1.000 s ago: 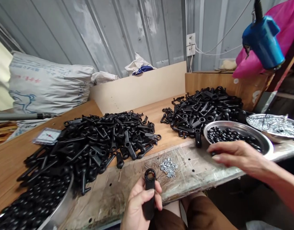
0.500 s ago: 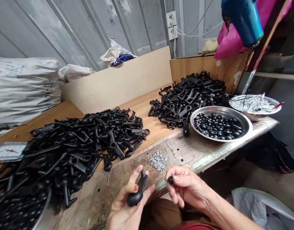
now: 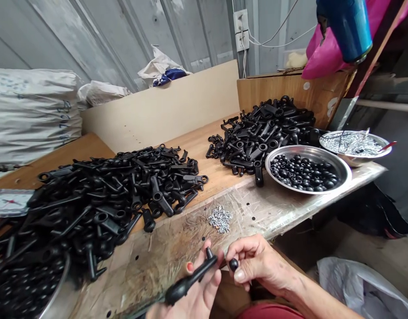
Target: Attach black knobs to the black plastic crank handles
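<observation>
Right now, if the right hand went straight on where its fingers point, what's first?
Probably the left hand, or the black crank lying across it. The right hand, pinching a black ball, points that way; depth unclear.

A small assembly workshop: black crank handles [image 3: 107,195] heap the counter [image 3: 173,239] beyond the left hand [image 3: 197,292]; past the right hand [image 3: 266,266], a metal bowl [image 3: 347,180] holds black balls [image 3: 305,173]; a blue power tool [image 3: 346,33] hangs above; corrugated metal wall [image 3: 107,40] behind.
</observation>
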### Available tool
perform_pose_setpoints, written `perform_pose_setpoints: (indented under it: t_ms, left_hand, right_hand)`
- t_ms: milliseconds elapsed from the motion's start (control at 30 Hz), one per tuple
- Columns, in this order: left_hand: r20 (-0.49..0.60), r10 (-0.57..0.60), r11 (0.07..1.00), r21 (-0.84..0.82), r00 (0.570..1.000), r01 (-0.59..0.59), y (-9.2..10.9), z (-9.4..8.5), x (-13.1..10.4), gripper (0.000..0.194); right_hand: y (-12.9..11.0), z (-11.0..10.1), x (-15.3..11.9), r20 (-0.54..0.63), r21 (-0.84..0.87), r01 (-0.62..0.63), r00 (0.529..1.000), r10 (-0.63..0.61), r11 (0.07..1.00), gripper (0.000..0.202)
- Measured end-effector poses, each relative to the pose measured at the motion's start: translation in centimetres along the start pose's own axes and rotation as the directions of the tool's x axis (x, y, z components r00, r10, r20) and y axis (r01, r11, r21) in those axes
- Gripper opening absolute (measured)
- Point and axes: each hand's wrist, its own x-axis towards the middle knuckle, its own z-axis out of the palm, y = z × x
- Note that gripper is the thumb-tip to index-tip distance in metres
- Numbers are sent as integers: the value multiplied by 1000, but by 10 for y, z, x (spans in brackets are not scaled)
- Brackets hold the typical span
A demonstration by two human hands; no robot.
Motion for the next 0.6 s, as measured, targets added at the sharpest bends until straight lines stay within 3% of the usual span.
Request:
perform_pose_setpoints:
  t_ms: [133,267,400,500,600]
  left_hand:
    - [-16,-88,993,-85,996,86,0,-3,-5,23]
    - [-124,-60,997,-60,990,53,-6,-7,-8,49]
    - [-124,-79,997,-35,989,76,-13,-7,-9,36]
    - [-226,-17,1000,3,974,18,-17,1,-9,36]
    - [-358,64,994,101,932,-29,-20,11,-8,42]
  right_hand:
    - [0,2,-1,-2,-88,-23,1000,23,996,25]
    - [2,5,-4,-6,-172,-10,1000,9,985,29]
    - [1,8,-7,-49,-259,9,999,-23,966,32]
    - [-3,10,-9,-54,-350,45,996,-68,936,26]
    - [-4,12,-8,-47,-390,76,994,-102,918,19]
